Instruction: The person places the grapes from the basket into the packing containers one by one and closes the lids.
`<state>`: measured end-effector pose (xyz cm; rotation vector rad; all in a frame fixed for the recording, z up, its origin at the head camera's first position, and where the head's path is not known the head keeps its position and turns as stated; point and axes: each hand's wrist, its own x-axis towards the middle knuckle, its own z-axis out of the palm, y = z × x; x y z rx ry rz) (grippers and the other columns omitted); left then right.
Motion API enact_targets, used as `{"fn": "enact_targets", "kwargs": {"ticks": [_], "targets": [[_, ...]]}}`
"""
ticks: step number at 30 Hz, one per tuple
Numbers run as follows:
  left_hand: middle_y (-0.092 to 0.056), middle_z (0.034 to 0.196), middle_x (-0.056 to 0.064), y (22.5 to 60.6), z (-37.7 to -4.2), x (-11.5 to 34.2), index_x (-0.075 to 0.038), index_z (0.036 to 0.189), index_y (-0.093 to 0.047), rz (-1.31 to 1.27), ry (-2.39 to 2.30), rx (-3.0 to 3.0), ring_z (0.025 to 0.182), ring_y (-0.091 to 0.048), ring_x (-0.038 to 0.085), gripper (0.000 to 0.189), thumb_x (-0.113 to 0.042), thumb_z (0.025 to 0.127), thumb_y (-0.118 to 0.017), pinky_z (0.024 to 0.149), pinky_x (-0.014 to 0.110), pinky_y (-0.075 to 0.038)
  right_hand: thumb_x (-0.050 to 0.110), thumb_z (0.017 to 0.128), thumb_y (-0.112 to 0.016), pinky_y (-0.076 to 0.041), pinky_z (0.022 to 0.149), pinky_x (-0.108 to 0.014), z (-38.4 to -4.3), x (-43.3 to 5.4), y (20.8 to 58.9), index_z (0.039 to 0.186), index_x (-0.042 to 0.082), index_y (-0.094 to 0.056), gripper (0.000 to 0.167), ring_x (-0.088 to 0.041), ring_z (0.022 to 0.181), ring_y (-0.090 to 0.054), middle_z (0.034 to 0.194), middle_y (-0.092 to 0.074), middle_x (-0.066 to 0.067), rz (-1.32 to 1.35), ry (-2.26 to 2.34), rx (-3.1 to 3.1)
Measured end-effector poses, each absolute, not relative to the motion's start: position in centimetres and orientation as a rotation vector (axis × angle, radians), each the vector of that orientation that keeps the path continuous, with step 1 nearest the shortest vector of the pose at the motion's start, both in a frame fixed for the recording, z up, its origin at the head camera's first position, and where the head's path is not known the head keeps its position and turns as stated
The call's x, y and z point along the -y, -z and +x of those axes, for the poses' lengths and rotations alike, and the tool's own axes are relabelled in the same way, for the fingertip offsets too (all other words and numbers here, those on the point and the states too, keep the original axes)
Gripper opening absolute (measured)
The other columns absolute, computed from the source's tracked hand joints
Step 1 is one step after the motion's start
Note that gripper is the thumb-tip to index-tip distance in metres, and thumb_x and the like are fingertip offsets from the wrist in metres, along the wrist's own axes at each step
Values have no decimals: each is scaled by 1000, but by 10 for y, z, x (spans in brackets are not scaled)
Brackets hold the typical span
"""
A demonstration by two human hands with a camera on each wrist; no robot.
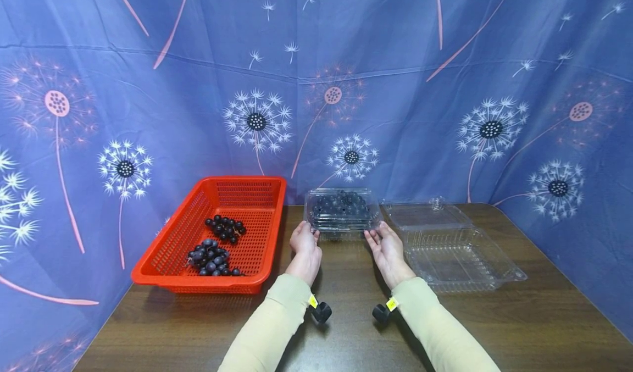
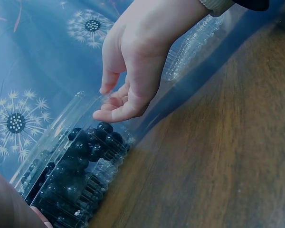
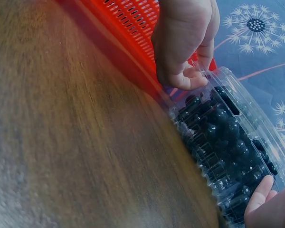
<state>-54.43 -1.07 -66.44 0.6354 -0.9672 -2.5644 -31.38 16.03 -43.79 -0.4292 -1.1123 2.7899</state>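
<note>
A clear plastic clamshell box (image 1: 343,214) full of dark grapes stands at the back middle, its lid down over them. My left hand (image 1: 305,245) grips its near left corner, fingertips at the rim. At the near right corner my right hand (image 1: 389,252) holds the rim between thumb and fingers. In the left wrist view, the right hand (image 2: 137,71) curls its fingers at the box's edge above the dark grapes (image 2: 97,142). The right wrist view has the left hand (image 3: 187,47) pinching the opposite end of the box.
To the left is a red plastic basket (image 1: 274,234) with several bunches of dark grapes (image 1: 212,257) inside. A second clear clamshell box (image 1: 460,256) lies open on the right, lid folded back. The wooden table (image 1: 346,339) meets a blue dandelion-print cloth (image 1: 395,114) behind.
</note>
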Motion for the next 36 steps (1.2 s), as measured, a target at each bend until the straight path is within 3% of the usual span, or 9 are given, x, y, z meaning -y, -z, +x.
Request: {"fn": "enact_targets", "kwargs": {"ticks": [3,6,8,15,19,22,28,32,36], "targets": [[-59,95,11,673,-557,11,-13,105,-65,672,2561,984,81,-58,25,32,-11,73,-71,70,40,-54,10,101,-35,-45,94,-23,-315,-160,438,115,12,-40,16,-9,85,-45,94,-39,-1,-430,-2786,1116],[-58,91,10,639,-527,10,-12,102,-66,673,2552,965,77,-57,22,28,-10,74,-69,68,38,-54,11,101,-34,-46,93,-23,-316,-159,439,115,12,-40,15,-10,85,-45,96,-38,-1,-428,-2768,1129],[-58,89,10,636,-524,10,-12,101,-66,670,2546,972,75,-57,21,27,-10,74,-69,68,38,-54,11,101,-35,-47,92,-22,-317,-159,439,116,11,-40,16,-9,85,-45,96,-38,-1,-432,-2748,1147],[-58,87,8,641,-527,10,-15,100,-68,697,2532,1010,75,-57,21,24,-20,77,-74,65,36,-54,13,101,-36,-47,89,-20,-315,-160,435,132,5,-34,32,-7,80,-47,94,-39,-2,-435,-2721,1205],[-60,95,11,647,-533,12,-17,103,-68,698,2531,1023,80,-58,24,30,-27,77,-77,66,36,-54,13,101,-36,-47,90,-20,-314,-161,433,133,5,-33,34,-7,78,-49,91,-41,-2,-432,-2741,1219],[-61,100,13,651,-536,12,-17,106,-66,693,2534,1015,84,-59,26,36,-29,74,-79,68,38,-55,14,100,-38,-47,90,-21,-313,-163,432,125,9,-38,25,-8,78,-50,91,-43,-1,-445,-2746,1221],[-59,96,12,654,-534,12,-12,119,-53,682,2554,1054,84,-59,23,62,-36,70,-82,65,35,-54,19,99,-42,-49,87,-23,-306,-165,428,128,12,-32,32,-8,75,-51,97,-40,0,-494,-2723,1291],[-55,94,8,611,-489,9,-7,126,-42,667,2600,1092,81,-57,18,69,-33,74,-79,63,30,-52,20,99,-44,-49,84,-25,-296,-163,423,115,11,-42,18,-9,73,-52,88,-47,3,-536,-2726,1332],[-51,90,8,514,-397,5,-2,118,-44,661,2669,1120,76,-53,16,46,-19,84,-69,64,28,-50,20,98,-46,-49,84,-27,-285,-161,415,98,12,-50,9,-12,79,-52,79,-52,5,-583,-2779,1310]]}}
